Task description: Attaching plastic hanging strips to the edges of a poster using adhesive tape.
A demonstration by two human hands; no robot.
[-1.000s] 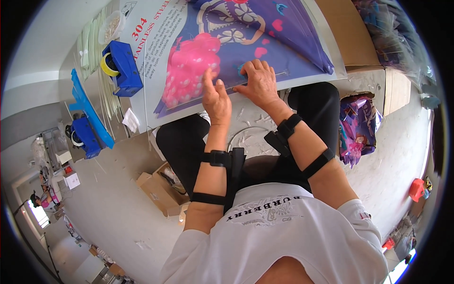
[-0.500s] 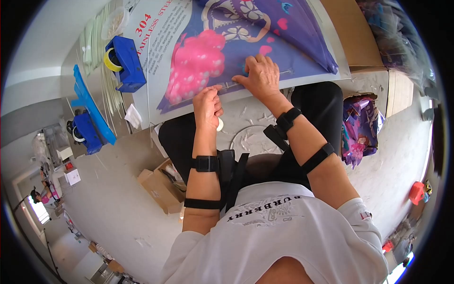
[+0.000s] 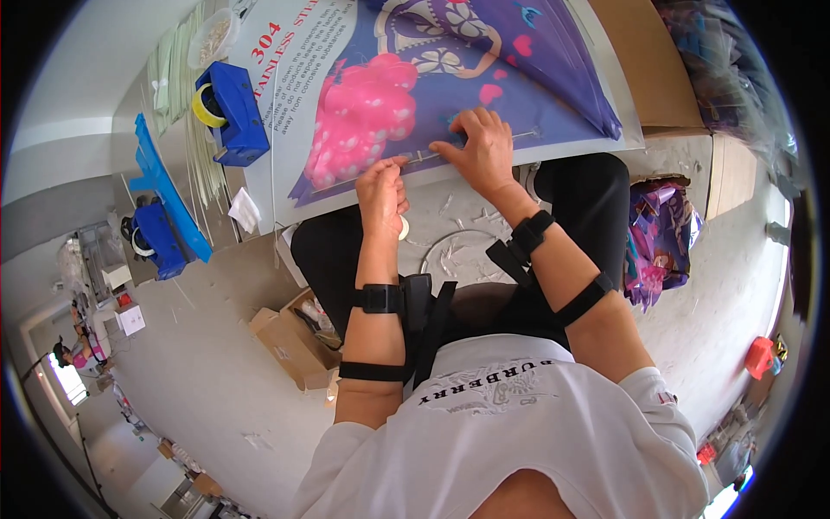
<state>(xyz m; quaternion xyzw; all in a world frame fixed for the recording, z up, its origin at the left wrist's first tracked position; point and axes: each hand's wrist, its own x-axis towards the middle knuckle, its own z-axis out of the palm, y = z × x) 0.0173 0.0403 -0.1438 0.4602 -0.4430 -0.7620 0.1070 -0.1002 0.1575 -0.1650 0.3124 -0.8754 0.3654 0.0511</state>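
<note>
A purple printed sheet (image 3: pixel 441 95) with a pink dotted bow, hearts and a pale crown-like pattern lies on the table, its right part folded over. Along its near edge runs a thin pale rod (image 3: pixel 520 136) with a small clear fitting (image 3: pixel 421 158). My left hand (image 3: pixel 380 192) is closed at the near edge, thumb and forefinger pinched on the rod just left of the fitting. To the right, my right hand (image 3: pixel 482 154) rests over the sheet with thumb and fingers apart, the thumb tip close to the rod; whether it touches cannot be made out.
Blue tape dispensers (image 3: pixel 240 112) stand at the left, by bundled pale strips (image 3: pixel 175 60) and a clear tub (image 3: pixel 213 39). A box of purple scraps (image 3: pixel 661 233) is right of my knee. An open carton (image 3: pixel 290 350) sits on the floor. Bagged goods (image 3: pixel 735 78) lie far right.
My right hand has shifted slightly down and right, its thumb staying near the fitting. The left hand keeps its pinch. The whole view has moved a little.
</note>
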